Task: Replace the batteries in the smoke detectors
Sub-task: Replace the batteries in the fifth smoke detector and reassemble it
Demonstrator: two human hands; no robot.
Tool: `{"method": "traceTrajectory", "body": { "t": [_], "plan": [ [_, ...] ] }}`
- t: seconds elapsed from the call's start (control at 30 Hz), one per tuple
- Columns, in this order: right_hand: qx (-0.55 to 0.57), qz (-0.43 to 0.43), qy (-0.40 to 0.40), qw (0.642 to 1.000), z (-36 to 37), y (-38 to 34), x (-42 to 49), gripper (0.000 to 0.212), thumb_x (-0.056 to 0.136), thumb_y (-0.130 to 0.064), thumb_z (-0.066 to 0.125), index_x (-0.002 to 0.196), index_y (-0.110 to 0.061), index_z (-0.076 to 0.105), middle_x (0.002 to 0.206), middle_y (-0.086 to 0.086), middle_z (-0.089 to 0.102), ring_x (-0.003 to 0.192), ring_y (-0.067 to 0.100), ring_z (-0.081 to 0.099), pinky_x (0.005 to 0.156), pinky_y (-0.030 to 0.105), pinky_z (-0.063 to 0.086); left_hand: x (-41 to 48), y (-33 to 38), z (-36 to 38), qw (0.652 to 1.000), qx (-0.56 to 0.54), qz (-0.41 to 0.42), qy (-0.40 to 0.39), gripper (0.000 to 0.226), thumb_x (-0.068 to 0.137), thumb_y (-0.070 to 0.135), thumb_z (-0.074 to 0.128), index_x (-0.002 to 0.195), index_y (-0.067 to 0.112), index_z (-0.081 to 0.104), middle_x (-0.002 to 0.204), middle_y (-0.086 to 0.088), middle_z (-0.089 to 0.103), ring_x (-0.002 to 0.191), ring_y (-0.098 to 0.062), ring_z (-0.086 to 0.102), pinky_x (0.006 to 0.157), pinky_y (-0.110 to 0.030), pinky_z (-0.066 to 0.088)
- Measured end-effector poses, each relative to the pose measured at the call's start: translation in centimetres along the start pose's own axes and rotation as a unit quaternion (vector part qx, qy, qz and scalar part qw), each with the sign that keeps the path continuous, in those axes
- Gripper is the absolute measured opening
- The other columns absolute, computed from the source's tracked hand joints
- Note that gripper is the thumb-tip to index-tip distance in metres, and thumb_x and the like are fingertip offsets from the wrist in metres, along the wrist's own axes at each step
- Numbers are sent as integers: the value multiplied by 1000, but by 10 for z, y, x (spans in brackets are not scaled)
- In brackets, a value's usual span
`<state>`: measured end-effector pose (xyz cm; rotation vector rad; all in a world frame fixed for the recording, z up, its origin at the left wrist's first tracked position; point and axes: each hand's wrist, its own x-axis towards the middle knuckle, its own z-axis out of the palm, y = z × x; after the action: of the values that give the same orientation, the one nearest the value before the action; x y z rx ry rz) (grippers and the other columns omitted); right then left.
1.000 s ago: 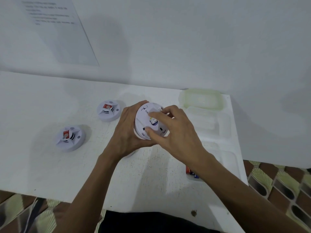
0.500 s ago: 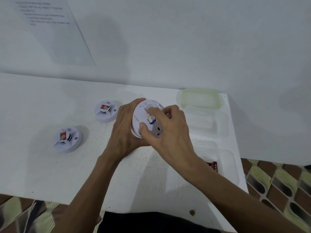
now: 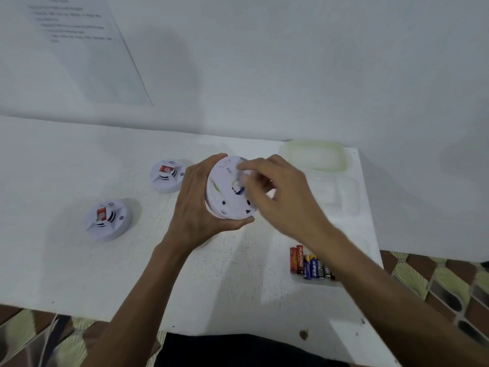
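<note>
Two hands meet over one smoke detector. The right hand (image 3: 280, 200) has its fingers (image 3: 246, 168) loosely curled and a little apart, the tips reaching onto the upturned back of the held detector (image 3: 227, 192) near its small blue and yellow patch; motion blur hides whether they pinch anything there. The left hand (image 3: 201, 205) is clamped on that detector, thumb under its near rim and the other fingers wrapped over the far edge, so the round white body is tilted with its back facing the camera, lifted just above the desk (image 3: 79, 274).

Left of the held unit, a second detector (image 3: 166, 176) sits on the desk just beside the left hand, with a red label on its raised centre. A third detector (image 3: 107, 219), nearer the person and further left, lies well apart from the hands and carries the same red label.

Below the right forearm, a row of batteries (image 3: 309, 263) lies side by side on the desk, red ones at the left of the row and blue and black ones at the right, the last partly covered by the arm. Beyond the right hand, a pale green lid (image 3: 315, 154) rests at the far right corner of the desk, with a clear plastic tray (image 3: 346, 197) just nearer. A printed sheet (image 3: 87, 49) hangs on the white wall at the upper left; its text is too blurred to read.
</note>
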<state>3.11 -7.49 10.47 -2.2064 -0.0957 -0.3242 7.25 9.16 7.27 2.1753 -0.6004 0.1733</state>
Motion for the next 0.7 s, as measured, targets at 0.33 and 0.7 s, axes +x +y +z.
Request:
{"method": "traceTrajectory", "body": {
  "t": [0.33, 0.7],
  "plan": [
    [190, 67, -123, 972, -32, 7, 1, 30, 104, -15, 43, 128, -23, 60, 103, 3, 72, 96, 13, 70, 87, 30, 57, 0, -9, 0, 993, -86, 73, 21, 93, 60, 75, 66, 134, 35, 27, 135, 25, 36, 122, -3, 42, 103, -17, 33],
    [288, 90, -146, 942, -30, 11, -13, 59, 94, -11, 62, 144, -34, 39, 122, 5, 66, 102, 21, 70, 79, 40, 60, 14, 6, 13, 993, 38, 112, -28, 96, 65, 67, 68, 141, 22, 32, 136, -5, 41, 122, -13, 37, 101, -9, 27]
  ]
}}
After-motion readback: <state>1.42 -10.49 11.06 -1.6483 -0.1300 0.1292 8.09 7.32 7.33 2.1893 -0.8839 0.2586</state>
